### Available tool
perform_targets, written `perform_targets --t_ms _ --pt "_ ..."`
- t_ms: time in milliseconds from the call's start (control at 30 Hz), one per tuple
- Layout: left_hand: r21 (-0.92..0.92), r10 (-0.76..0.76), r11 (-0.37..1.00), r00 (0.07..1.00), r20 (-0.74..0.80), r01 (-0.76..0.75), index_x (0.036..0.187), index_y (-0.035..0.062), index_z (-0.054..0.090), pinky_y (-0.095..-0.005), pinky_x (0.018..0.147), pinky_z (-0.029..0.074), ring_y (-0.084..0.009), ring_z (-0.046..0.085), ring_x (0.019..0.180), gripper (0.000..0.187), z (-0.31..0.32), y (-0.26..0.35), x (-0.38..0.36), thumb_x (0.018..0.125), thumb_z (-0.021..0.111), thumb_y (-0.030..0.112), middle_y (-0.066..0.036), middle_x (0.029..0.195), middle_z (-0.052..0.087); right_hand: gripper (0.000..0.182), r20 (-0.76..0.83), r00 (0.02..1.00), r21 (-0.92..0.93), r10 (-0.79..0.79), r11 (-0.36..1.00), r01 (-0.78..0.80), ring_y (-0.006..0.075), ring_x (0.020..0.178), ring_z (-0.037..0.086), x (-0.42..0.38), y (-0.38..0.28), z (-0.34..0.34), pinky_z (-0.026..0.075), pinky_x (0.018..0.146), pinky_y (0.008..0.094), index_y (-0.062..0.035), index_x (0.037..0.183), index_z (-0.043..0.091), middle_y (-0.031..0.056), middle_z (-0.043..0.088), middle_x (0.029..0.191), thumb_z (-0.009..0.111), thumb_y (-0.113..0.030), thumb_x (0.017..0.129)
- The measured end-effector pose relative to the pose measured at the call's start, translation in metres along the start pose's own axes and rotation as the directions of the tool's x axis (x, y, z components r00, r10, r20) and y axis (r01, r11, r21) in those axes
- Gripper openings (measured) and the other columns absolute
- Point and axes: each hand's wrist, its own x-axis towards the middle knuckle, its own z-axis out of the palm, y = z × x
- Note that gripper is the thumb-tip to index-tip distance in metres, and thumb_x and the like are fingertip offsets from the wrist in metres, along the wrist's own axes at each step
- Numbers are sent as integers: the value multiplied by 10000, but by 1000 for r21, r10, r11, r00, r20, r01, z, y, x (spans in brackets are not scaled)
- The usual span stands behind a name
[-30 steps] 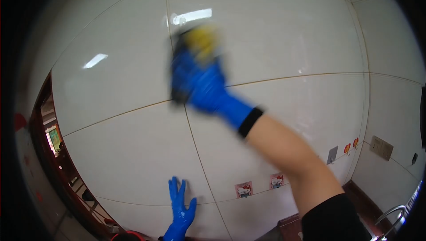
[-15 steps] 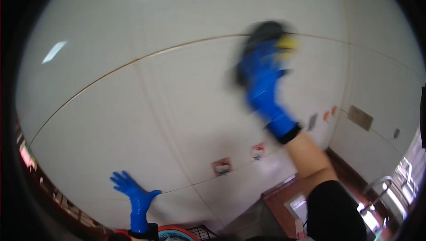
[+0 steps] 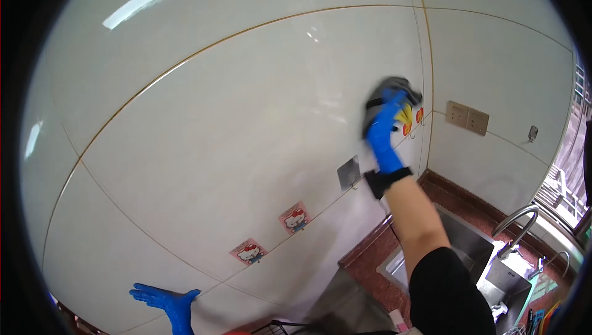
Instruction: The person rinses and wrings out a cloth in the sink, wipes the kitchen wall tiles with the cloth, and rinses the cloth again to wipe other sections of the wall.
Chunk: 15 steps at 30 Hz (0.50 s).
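My right hand (image 3: 383, 130), in a blue rubber glove with a black cuff, presses a dark grey cloth (image 3: 374, 98) against the white tiled wall (image 3: 216, 119). A bit of yellow (image 3: 404, 115) shows beside the glove's fingers. Just to the right of the cloth are round red-and-orange stickers (image 3: 420, 115) with small hooks. Low on the left, my left hand (image 3: 166, 300), gloved in blue as well, lies open on the wall with its thumb spread away from the fingers.
Pink cartoon stickers (image 3: 293, 217) and a grey square hook plate (image 3: 348, 173) line the lower wall. Sockets (image 3: 467, 118) sit on the side wall. Below are a steel sink (image 3: 459, 236), a curved tap (image 3: 524, 215) and a red-brown counter edge (image 3: 364, 245). A black wire rack (image 3: 277, 326) stands lower down.
My right hand has moved the cloth down and right along the wall, close to the corner. The view has swung right, bringing more of the sink into sight. My left hand stays open on the wall.
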Motion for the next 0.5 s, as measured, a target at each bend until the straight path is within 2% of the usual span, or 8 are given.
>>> perform_targets --t_ms 100,200,233,300,367,400,433,500 --pt "69 183 981 983 -17 -182 1425 47 -101 -613 1037 92 -447 -134 1344 1504 0 51 -12 350 871 449 -271 1446 -188 419 136 874 546 -467 771 327 272 1321 255 -60 -130 -1 113 1072 529 -190 1271 461 85 362 1390 452 -206 852" --pt "179 416 896 909 -16 -407 1432 52 -54 -635 1019 84 -458 -111 1345 1468 -7 106 -12 357 811 554 -277 1451 -147 429 282 200 782 -938 345 519 266 1362 198 -124 -184 -4 37 1077 590 -272 1238 523 38 351 1417 479 -230 814" --pt "181 454 881 889 -64 -437 1439 53 -2 -651 1008 52 -465 -96 1345 1441 -5 103 -2 365 753 648 -282 1458 -101 474 177 187 701 -966 257 666 281 1360 206 -120 -184 8 19 1072 592 -279 1224 526 32 367 1408 551 -269 751" --pt "235 559 821 816 -145 -521 1444 47 50 -662 998 2 -471 -68 1347 1445 4 84 16 365 568 855 -292 1464 -35 506 286 442 711 -850 498 497 300 1343 237 -52 -148 0 64 1058 609 -295 1196 539 65 407 1367 587 -269 693" --pt "324 615 772 771 -164 -546 1441 35 42 -644 1012 2 -453 -55 1354 1444 2 86 22 369 560 852 -281 1468 -42 492 494 683 149 -537 827 542 348 1274 319 22 -67 -3 125 999 652 -220 1246 497 132 427 1299 547 -294 762" --pt "333 610 772 779 -149 -541 1438 25 39 -614 1037 0 -432 -57 1361 1440 -7 94 17 381 649 789 -274 1470 -53 457 174 875 -31 -452 886 463 312 1236 371 52 1 13 244 1020 535 -137 1288 436 137 433 1285 495 -233 845" --pt "353 514 798 857 24 -488 1434 17 46 -638 1014 57 -475 -20 1340 1369 -27 108 11 446 682 720 -314 1449 -30 461 30 968 -115 -251 961 253 307 1239 370 88 67 8 239 1018 547 -146 1280 445 129 434 1289 498 -247 834" --pt "407 246 830 905 346 -381 1425 1 61 -686 968 172 -562 52 1296 1236 -60 143 5 577 748 581 -394 1405 17 468 -128 988 -154 88 982 -108 299 1244 370 134 147 -19 230 1015 570 -162 1264 463 115 436 1295 504 -275 811"
